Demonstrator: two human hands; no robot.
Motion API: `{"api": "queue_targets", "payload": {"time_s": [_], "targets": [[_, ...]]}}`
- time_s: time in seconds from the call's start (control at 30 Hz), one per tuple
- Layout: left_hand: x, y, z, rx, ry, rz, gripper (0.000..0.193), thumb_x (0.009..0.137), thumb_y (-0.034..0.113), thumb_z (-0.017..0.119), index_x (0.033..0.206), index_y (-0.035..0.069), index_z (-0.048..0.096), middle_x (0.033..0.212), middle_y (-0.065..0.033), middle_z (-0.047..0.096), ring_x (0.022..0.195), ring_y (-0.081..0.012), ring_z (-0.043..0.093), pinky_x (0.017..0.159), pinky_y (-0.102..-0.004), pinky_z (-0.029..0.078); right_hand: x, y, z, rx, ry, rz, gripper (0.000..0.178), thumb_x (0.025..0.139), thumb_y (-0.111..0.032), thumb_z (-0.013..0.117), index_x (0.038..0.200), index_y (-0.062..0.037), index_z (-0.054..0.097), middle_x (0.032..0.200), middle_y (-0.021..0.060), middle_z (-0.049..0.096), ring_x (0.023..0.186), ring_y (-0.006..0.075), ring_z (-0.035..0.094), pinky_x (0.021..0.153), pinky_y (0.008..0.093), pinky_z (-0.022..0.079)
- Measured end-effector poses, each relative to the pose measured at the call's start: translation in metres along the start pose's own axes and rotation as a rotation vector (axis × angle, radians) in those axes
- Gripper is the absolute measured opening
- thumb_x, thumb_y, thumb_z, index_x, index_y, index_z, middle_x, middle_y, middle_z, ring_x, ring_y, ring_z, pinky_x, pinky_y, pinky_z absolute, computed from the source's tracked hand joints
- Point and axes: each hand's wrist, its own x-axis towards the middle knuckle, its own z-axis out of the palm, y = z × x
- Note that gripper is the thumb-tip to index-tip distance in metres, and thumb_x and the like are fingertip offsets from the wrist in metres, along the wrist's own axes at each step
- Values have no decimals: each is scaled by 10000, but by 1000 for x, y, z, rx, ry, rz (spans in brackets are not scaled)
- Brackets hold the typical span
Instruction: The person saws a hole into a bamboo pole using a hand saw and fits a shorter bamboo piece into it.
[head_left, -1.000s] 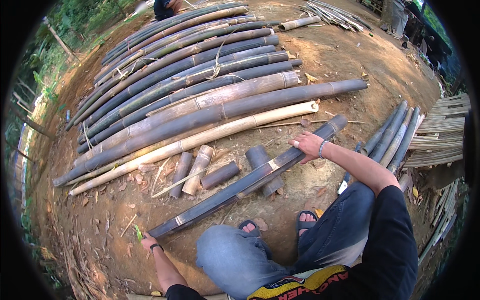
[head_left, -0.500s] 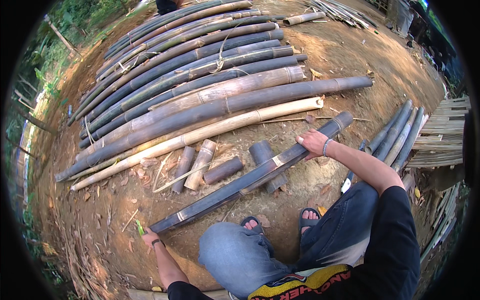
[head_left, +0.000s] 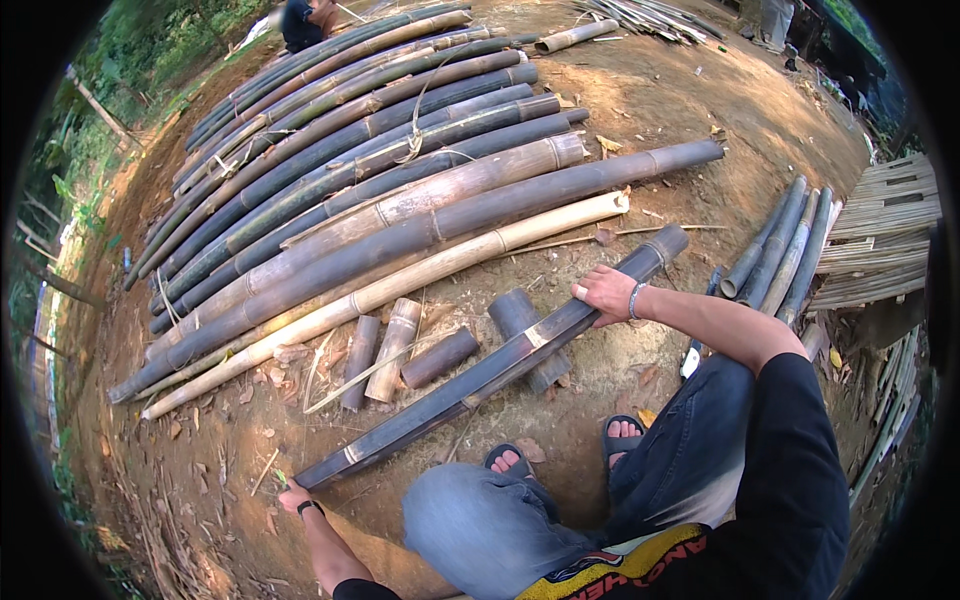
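A long dark bamboo pole (head_left: pixel 435 405) slants across the ground in front of my knees, with a lengthwise split or seam along it. It lies over a short thick bamboo piece (head_left: pixel 513 308), which shows on both sides of it. My right hand (head_left: pixel 606 293), wearing a ring and a bracelet, wraps over the pole from above near its far right end. At the near left end my left hand (head_left: pixel 293 496) has its fingers closed round the tip. Beside that hand is a small bit of green leaf (head_left: pixel 280 477), mostly hidden.
Short bamboo offcuts (head_left: pixel 395 350) lie beyond the pole. Behind them, long bamboo poles (head_left: pixel 400 225) lie side by side. More poles (head_left: pixel 785 250) and a slatted bamboo panel (head_left: pixel 880 230) are at right. A crouching person (head_left: pixel 305 22) is at the far edge.
My view has shifted slightly, so more of the far person shows. The green leaf by my left hand is less visible. Both hands stay on the pole.
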Motion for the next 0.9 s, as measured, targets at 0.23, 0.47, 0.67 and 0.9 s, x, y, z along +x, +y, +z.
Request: {"api": "queue_targets", "payload": {"time_s": [0.23, 0.47, 0.67, 0.9], "targets": [[5, -11, 12, 74, -53, 18, 627, 879, 535, 653, 931, -86, 718, 936, -290, 710, 929, -451, 687, 833, -523, 527, -2, -3, -3, -23, 5, -13, 730, 682, -419, 857, 1202, -63, 489, 1109, 112, 589, 1107, 290, 583, 935, 406, 428], [12, -14, 5, 65, -30, -34, 594, 887, 538, 640, 985, -42, 719, 1019, -279, 710, 996, -429, 682, 874, -507, 531, 6, -11, -9, 5, 9, 14, 738, 680, -421, 858, 1213, -62, 493, 1104, 113, 590, 1103, 294, 585, 935, 403, 425], [7, -10, 3, 90, -36, -31, 641, 864, 591, 628, 1000, -32, 691, 1010, -275, 706, 974, -437, 678, 871, -524, 525, 8, -8, -5, 13, -8, 19, 746, 687, -419, 856, 1226, -60, 486, 1075, 117, 607, 1069, 303, 614, 917, 408, 442], [-4, 3, -7, 120, -98, -34, 681, 870, 627, 623, 1028, -32, 696, 1031, -274, 706, 984, -439, 679, 857, -532, 530, 2, -4, -1, 6, -69, 21, 734, 702, -411, 841, 1222, -48, 471, 1066, 129, 610, 1048, 312, 627, 914, 414, 462]]}}
